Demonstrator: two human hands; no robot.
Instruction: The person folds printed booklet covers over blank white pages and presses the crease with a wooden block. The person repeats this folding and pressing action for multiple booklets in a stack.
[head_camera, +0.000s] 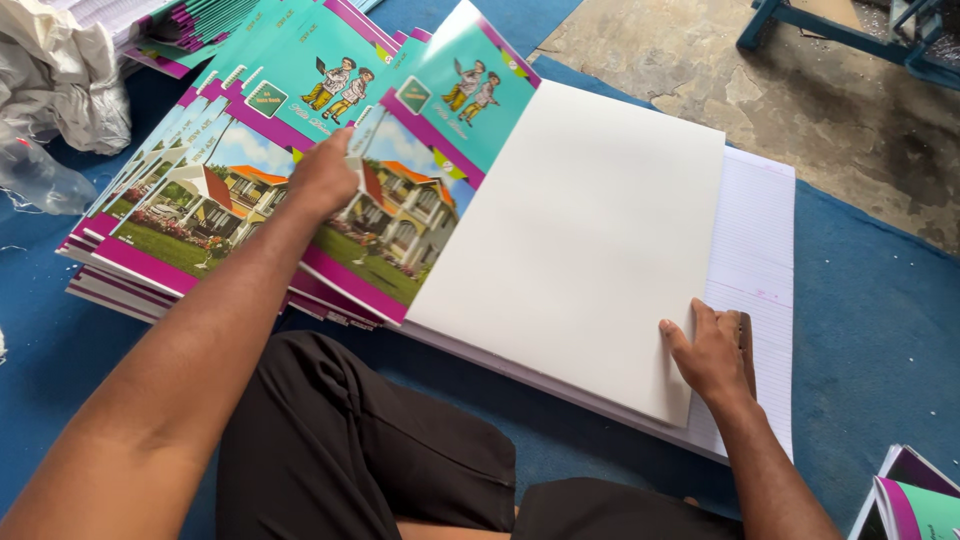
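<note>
On blue mat (880, 330): left hand (322, 178) fingers flat on slick covers (380, 215), right hand (712, 352) pinching floppy white sheet (580, 240) edge w/ thumb spread.

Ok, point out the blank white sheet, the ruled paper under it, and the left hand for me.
Blank white sheet (585, 240), head view, on the middle of its bare face.
Ruled paper (757, 250), head view, on the lined strip showing past the sheet's right edge.
Left hand (322, 180), head view, on the back of the hand.
</note>
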